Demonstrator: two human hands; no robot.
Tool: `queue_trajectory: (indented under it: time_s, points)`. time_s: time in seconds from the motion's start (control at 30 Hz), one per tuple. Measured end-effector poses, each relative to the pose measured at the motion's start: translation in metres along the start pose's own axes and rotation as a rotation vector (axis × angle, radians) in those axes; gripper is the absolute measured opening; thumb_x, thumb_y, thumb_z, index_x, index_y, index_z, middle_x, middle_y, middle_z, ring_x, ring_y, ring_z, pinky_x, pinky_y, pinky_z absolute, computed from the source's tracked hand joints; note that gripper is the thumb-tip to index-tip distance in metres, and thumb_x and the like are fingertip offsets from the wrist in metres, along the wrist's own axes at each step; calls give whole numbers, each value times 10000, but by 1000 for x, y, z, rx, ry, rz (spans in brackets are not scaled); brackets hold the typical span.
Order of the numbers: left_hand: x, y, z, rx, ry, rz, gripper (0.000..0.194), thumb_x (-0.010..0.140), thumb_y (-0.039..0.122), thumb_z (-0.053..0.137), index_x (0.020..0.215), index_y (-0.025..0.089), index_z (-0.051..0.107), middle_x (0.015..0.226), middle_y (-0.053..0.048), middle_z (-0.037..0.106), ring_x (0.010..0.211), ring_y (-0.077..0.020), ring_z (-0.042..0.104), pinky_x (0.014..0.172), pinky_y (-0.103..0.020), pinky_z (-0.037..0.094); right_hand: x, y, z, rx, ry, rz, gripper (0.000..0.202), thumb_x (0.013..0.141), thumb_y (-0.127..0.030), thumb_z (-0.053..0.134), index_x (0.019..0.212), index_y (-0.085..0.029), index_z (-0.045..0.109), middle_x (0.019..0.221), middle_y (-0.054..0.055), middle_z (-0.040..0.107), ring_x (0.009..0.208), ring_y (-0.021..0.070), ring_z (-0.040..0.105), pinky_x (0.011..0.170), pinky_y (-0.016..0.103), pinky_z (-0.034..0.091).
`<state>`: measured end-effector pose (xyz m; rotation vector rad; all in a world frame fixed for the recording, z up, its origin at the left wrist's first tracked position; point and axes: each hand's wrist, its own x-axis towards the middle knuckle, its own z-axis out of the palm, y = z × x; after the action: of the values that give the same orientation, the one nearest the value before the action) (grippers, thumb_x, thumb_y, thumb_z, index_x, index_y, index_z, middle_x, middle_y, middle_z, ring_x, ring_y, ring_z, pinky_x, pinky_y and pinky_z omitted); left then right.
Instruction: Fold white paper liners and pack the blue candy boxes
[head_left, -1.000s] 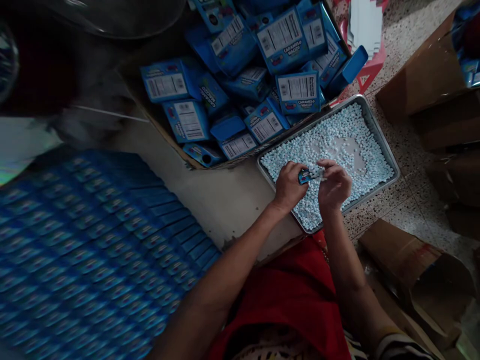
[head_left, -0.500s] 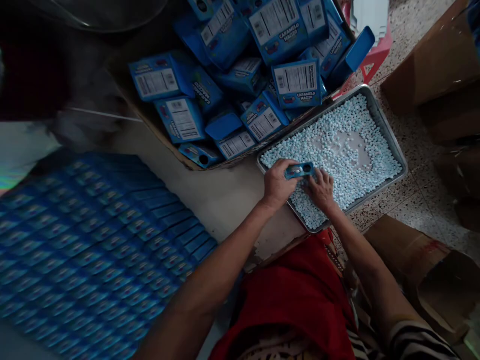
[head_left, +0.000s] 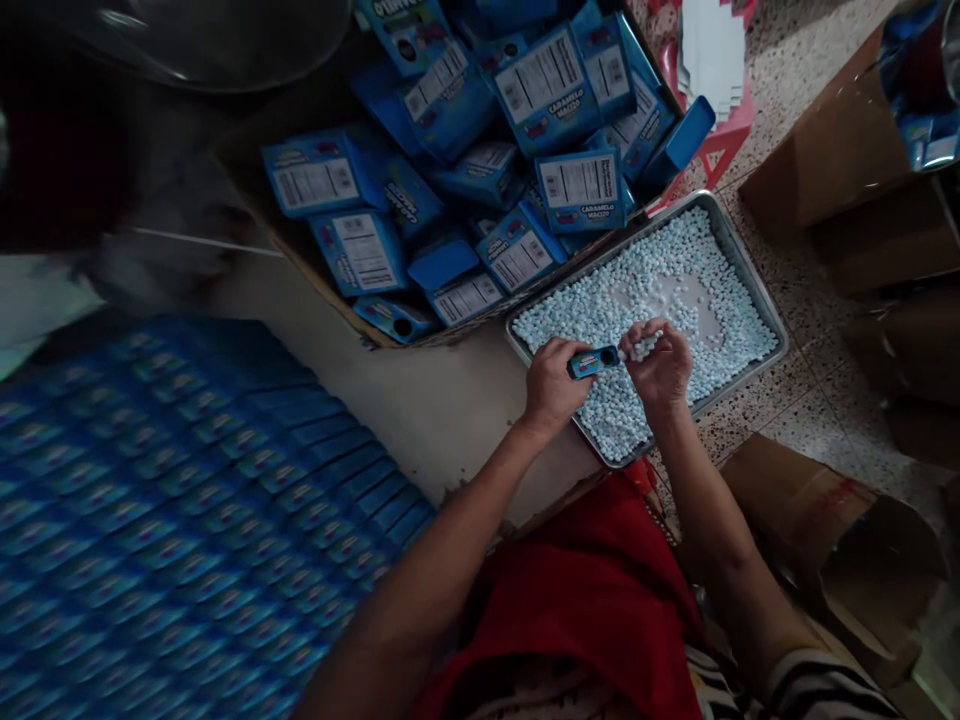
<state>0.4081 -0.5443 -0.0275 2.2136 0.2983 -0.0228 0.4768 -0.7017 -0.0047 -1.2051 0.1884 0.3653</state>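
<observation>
A small blue candy box [head_left: 592, 362] with a dark round hole near one end is gripped in my left hand [head_left: 553, 385], over the near left part of a metal tray. Beside the box, my right hand [head_left: 660, 365] is turned palm up with fingers curled around several small pale candies [head_left: 646, 347]. Its fingertips are close to the box's holed end; whether they touch it I cannot tell. Under both hands lies the metal tray [head_left: 780, 345], spread with pale blue and white candies [head_left: 600, 310], thinner in the middle where the tray's bottom shows.
A cardboard carton [head_left: 315, 275] full of blue boxes [head_left: 581, 190] stands behind the tray. Rows of blue boxes [head_left: 187, 500] fill the left side. At right are an open brown carton [head_left: 825, 540] and another carton [head_left: 832, 150]. A pink stool [head_left: 731, 130] bears white sheets.
My right hand has lifted from the candies and turned palm up, now holding some of them next to the box. My left hand keeps the box, now turned slightly. The whole view has shifted a little.
</observation>
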Motion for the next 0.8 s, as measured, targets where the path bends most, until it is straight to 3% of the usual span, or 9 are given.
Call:
queue_trajectory:
  time_s: [0.13, 0.27, 0.53, 0.63, 0.73, 0.8]
  points:
    - [-1, 5, 4, 5, 15, 12, 339, 696, 84, 745, 998, 234, 707, 1016, -51, 719, 1033, -256, 670, 953, -379, 529, 2, 3, 18, -70, 41, -108, 389, 909, -606, 446, 728, -263, 413, 728, 14, 432, 716, 195, 505, 769, 398, 488]
    - [0, 5, 5, 35, 11, 12, 319, 706, 64, 716, 973, 238, 700, 987, -45, 712, 1011, -254, 664, 936, -376, 522, 0, 9, 19, -235, 45, -182, 481, 910, -697, 351, 714, -267, 434, 778, 45, 454, 814, 230, 519, 844, 432, 474]
    - [1, 7, 9, 16, 14, -4, 314, 721, 74, 739, 977, 244, 675, 1002, -42, 706, 1024, -251, 658, 940, -368, 518, -6, 9, 27, -230, 123, -163, 451, 885, -655, 324, 675, -265, 410, 764, 61, 430, 816, 245, 518, 857, 466, 487]
    - [1, 4, 11, 4, 27, -9, 332, 704, 62, 742, 972, 239, 660, 1010, -45, 698, 1025, -253, 652, 945, -372, 517, -11, 10, 33, -187, 142, -232, 420, 914, -580, 324, 652, -261, 401, 764, 59, 445, 835, 243, 540, 894, 473, 481]
    - [2, -4, 11, -57, 68, -17, 339, 697, 44, 727, 964, 233, 638, 1007, -41, 684, 1022, -239, 649, 938, -358, 518, -12, 12, 24, -116, 163, -300, 353, 905, -491, 371, 647, -254, 416, 773, 55, 483, 887, 237, 569, 942, 463, 471]
    - [1, -10, 11, -136, 99, -24, 331, 704, 50, 729, 966, 226, 631, 1006, -36, 673, 1008, -222, 650, 919, -341, 521, -12, 16, 8, -136, 176, -290, 315, 902, -462, 382, 673, -252, 428, 793, 47, 504, 918, 228, 579, 945, 445, 475]
